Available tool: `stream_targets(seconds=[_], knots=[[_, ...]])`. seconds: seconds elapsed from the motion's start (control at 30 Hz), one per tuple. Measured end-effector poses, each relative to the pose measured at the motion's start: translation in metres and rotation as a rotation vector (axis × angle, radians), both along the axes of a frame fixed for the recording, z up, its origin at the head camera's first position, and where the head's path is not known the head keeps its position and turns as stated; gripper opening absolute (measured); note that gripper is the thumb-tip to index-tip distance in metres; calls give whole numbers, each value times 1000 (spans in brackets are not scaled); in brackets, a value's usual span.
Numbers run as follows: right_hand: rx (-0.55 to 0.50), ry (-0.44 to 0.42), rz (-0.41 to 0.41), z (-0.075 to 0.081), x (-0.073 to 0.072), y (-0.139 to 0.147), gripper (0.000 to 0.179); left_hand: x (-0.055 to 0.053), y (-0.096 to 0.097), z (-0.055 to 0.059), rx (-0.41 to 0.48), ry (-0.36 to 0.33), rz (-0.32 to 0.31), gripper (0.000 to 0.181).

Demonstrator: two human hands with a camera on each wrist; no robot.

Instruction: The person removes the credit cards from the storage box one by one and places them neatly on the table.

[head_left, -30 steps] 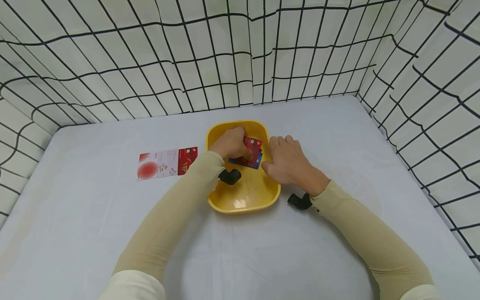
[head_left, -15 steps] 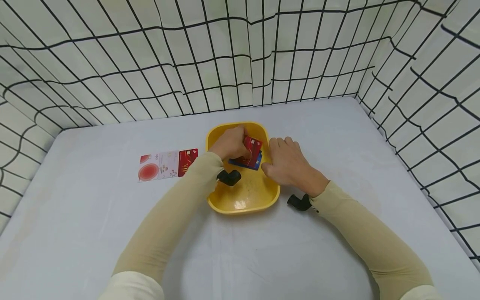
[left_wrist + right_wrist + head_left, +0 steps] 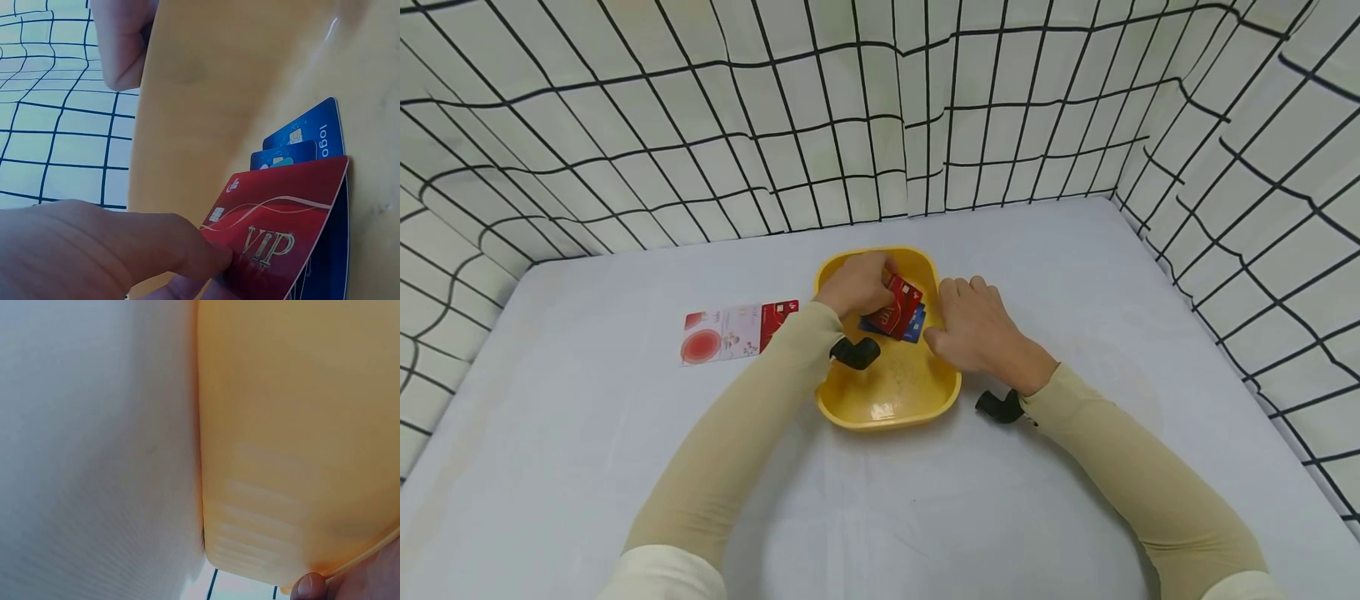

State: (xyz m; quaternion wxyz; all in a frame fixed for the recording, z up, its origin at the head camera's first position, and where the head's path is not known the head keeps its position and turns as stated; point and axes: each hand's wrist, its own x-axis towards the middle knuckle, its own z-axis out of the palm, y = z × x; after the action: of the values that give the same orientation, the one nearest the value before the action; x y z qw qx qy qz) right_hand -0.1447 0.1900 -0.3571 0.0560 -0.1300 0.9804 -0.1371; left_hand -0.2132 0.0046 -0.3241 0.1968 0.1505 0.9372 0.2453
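My left hand (image 3: 859, 283) reaches into the yellow plastic basin (image 3: 891, 400) and pinches a red VIP card (image 3: 275, 206) by its edge, thumb on the printed face. In the left wrist view the red card stands tilted, leaning over several blue cards (image 3: 306, 134) inside the basin; they are partly hidden behind it. My right hand (image 3: 981, 325) grips the basin's right rim, with the thumb on the inner side and the other fingers along the outside. The right wrist view shows the basin's outer wall (image 3: 281, 456) and a fingertip (image 3: 309, 584) at its rim.
Left of the basin, a row of flat cards (image 3: 737, 332) lies on the white-covered table (image 3: 820, 517), pale ones with pink print and a red one partly behind the left sleeve. Black wire grid panels (image 3: 850, 125) stand along the back and sides.
The left hand has tilted the red card, so its VIP lettering shows in the head view now. The right hand has stayed on the rim and the basin has not moved.
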Motion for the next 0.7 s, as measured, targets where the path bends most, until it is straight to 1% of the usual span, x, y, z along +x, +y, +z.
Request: stream_targets(seconds=[0.1, 0.33, 0.47, 0.7], knots=[[2, -4, 0, 0, 0, 0, 35, 0, -1, 1, 8, 5, -3, 48], [5, 8, 3, -2, 0, 0, 32, 1, -2, 4, 18, -24, 20, 49], [2, 17, 5, -3, 0, 1, 30, 1, -3, 5, 26, -24, 11, 47], [-2, 13, 2, -1, 0, 0, 31, 3, -5, 7, 77, -62, 21, 44]])
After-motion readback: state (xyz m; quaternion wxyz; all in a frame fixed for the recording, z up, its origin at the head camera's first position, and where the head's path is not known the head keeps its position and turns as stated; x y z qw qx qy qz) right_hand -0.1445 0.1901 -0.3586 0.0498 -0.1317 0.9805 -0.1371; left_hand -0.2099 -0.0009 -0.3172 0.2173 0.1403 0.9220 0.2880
